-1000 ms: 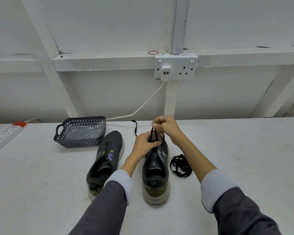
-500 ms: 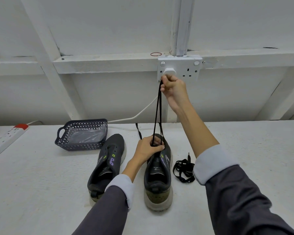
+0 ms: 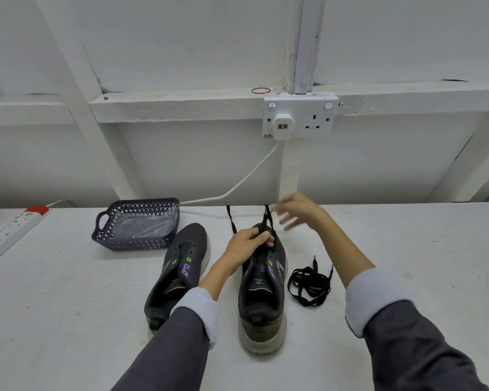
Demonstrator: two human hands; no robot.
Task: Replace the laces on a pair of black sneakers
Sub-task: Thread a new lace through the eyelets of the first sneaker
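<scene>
bench (image 3: 68, 320): left sneaker (image 3: 181, 266) | right sneaker (image 3: 261, 306) | coiled lace (image 3: 309, 283) | basket (image 3: 133, 241) | power strip (image 3: 14, 227)

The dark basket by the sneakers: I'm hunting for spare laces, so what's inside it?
Inside the basket only crumpled clear plastic shows, no lace. Its near wall hides the front strip of the floor, and anything under the plastic is covered.
</scene>
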